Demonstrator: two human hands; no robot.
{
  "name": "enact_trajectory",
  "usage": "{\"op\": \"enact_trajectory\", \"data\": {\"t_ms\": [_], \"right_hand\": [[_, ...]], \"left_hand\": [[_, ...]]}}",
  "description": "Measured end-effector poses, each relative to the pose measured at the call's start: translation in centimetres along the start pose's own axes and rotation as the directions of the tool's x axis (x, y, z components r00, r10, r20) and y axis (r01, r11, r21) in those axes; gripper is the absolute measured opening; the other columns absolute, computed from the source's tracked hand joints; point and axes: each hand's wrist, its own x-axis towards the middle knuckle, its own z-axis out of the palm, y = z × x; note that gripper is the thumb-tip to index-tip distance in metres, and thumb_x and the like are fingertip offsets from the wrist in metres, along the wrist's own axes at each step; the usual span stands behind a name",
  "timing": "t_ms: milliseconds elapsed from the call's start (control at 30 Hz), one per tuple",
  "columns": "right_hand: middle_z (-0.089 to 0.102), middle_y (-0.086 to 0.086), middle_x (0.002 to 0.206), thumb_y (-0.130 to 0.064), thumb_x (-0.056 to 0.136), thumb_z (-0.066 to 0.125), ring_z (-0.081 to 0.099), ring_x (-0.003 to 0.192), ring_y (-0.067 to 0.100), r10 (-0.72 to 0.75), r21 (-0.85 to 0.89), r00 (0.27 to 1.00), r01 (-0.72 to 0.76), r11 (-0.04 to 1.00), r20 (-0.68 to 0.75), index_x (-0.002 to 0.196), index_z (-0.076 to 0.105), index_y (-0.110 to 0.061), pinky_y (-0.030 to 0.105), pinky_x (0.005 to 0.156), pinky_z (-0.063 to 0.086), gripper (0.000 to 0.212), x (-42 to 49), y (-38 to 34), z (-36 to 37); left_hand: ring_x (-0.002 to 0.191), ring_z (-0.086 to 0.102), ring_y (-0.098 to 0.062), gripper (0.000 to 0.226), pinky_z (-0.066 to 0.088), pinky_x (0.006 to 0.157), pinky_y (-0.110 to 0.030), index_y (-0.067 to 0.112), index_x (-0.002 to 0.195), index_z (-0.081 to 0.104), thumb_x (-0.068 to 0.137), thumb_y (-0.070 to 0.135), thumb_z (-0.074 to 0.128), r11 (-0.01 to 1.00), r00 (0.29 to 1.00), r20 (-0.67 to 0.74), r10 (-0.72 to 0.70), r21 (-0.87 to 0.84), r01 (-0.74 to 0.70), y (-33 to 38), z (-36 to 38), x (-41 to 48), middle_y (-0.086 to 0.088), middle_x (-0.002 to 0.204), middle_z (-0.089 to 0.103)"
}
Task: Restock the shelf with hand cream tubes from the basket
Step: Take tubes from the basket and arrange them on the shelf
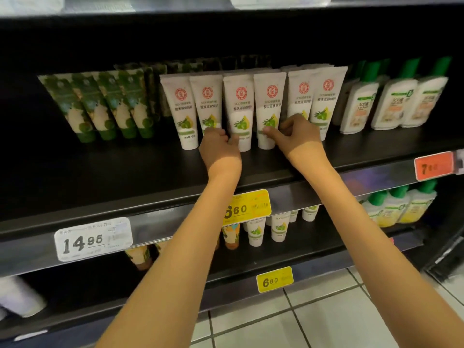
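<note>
Two bare hands reach to the front row of white hand cream tubes (251, 109) on a dark shop shelf (150, 167), arms stretched forward from below. The left hand (218, 146) is curled loosely around the lower part of a tube, thumb pressed to the tube just right of it; whether it truly grips or only steadies cannot be told. The right hand (296, 139) has its fingers partly bent, thumb touching the base of the tube between the two hands and fingertips against the tube behind them.

Each tube stands cap down, long axis near upright and leaning slightly back, six across the front with more rows behind. The tubes lie straight ahead of both hands, which are about equally near; the tube between the hands is closest to the right thumb. The likely job now is squaring the row, so the next push would run along the shelf front, not into it.

Left of the hands stand green patterned tubes (105, 109); right of them, white bottles with green caps (391, 101). Below the wrists a yellow price tag (247, 206) is clipped to the shelf edge, with a white price tag (93, 239) farther left. No basket is in view.
</note>
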Motion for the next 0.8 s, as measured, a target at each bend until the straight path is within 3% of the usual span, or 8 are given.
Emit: {"op": "enact_trajectory", "data": {"t_ms": [100, 200, 267, 367, 433, 567, 667, 800], "right_hand": [[0.059, 0.009, 0.092, -0.033, 0.09, 0.057, 0.058, 0.089, 0.025, -0.049, 0.111, 0.993, 0.061, 0.992, -0.103, 0.104, 0.055, -0.001, 0.017, 0.062, 0.033, 0.035, -1.7, -0.5, -0.7], [0.057, 0.007, 0.085, -0.021, 0.092, 0.056, 0.057, 0.078, 0.021, -0.225, 0.18, 0.959, 0.255, 0.95, -0.173, 0.097, 0.056, -0.001, 0.013, 0.058, 0.033, 0.02, -5.3, -2.2, -0.6], [0.059, 0.005, 0.086, -0.018, 0.091, 0.056, 0.051, 0.071, 0.005, -0.357, 0.212, 0.926, 0.376, 0.902, -0.124, 0.095, 0.056, -0.007, 0.005, 0.061, 0.035, 0.012, -9.0, -4.2, 0.5], [0.058, -0.002, 0.083, -0.015, 0.091, 0.056, 0.052, 0.072, 0.003, -0.549, 0.385, 0.831, 0.48, 0.788, 0.087, 0.092, 0.055, -0.015, 0.006, 0.065, 0.039, 0.001, -16.2, -9.1, 3.4], [0.059, -0.009, 0.082, -0.016, 0.091, 0.056, 0.055, 0.074, 0.003, -0.664, 0.534, 0.697, 0.465, 0.706, 0.271, 0.091, 0.056, -0.021, 0.009, 0.063, 0.042, 0.006, -21.5, -13.0, 5.6], [0.061, -0.012, 0.088, -0.018, 0.09, 0.056, 0.058, 0.084, 0.008, -0.795, 0.729, 0.295, 0.32, 0.605, 0.53, 0.092, 0.057, -0.025, 0.019, 0.073, 0.047, 0.007, -32.2, -20.3, 10.3], [0.063, -0.009, 0.087, -0.015, 0.087, 0.057, 0.059, 0.083, 0.011, -0.815, 0.792, 0.056, 0.208, 0.575, 0.577, 0.09, 0.059, -0.024, 0.027, 0.079, 0.047, 0.01, -39.9, -24.7, 13.9], [0.063, -0.01, 0.082, -0.011, 0.087, 0.058, 0.06, 0.078, 0.01, -0.826, 0.838, -0.14, 0.09, 0.539, 0.546, 0.087, 0.058, -0.024, 0.028, 0.078, 0.049, 0.013, -48.9, -29.8, 17.2]], "left_hand": [[0.098, 0.057, -0.017, 0.024, 0.033, 0.068, -0.007, 0.0, 0.113, 0.055, 0.092, 0.014, 0.052, 0.994, 0.993, 0.056, 0.102, 0.033, -0.104, 0.1, -2.8, -2.8, -0.012, 0.109, 0.063], [0.083, 0.052, 0.001, 0.016, 0.039, 0.066, 0.001, 0.013, 0.107, 0.057, 0.093, 0.018, 0.05, 0.959, 0.957, 0.131, 0.259, 0.087, -0.271, -1.3, -8.7, -6.6, 0.008, 0.095, 0.058], [0.084, 0.056, 0.003, 0.013, 0.041, 0.067, 0.002, 0.021, 0.103, 0.057, 0.092, 0.021, 0.051, 0.957, 0.954, 0.155, 0.256, 0.1, -0.273, -2.7, -14.0, -8.9, 0.015, 0.092, 0.058], [0.09, 0.06, 0.003, 0.014, 0.05, 0.07, -0.01, 0.026, 0.099, 0.061, 0.09, 0.025, 0.051, 0.974, 0.971, 0.165, 0.173, 0.116, -0.193, -4.2, -24.3, -13.1, 0.011, 0.096, 0.065], [0.094, 0.062, 0.001, 0.016, 0.049, 0.082, -0.014, 0.027, 0.097, 0.063, 0.087, 0.024, 0.051, 0.978, 0.989, 0.085, 0.118, 0.16, -0.131, -5.5, -31.6, -16.5, 0.01, 0.097, 0.068], [0.092, 0.062, -0.002, 0.019, 0.046, 0.085, -0.012, 0.019, 0.099, 0.062, 0.09, 0.007, 0.051, 0.966, 0.962, -0.272, 0.0, 0.247, 0.07, -8.5, -45.5, -25.9, 0.007, 0.099, 0.068], [0.085, 0.059, 0.008, 0.022, 0.043, 0.084, -0.006, 0.015, 0.103, 0.06, 0.09, 0.001, 0.049, 0.905, 0.855, -0.512, -0.085, 0.319, 0.281, -10.5, -54.3, -34.0, 0.005, 0.099, 0.065], [0.074, 0.055, 0.019, 0.025, 0.042, 0.084, -0.012, 0.005, 0.109, 0.061, 0.09, -0.005, 0.049, 0.72, 0.612, -0.774, -0.163, 0.33, 0.61, -13.2, -63.7, -43.3, -0.003, 0.099, 0.063]]}}
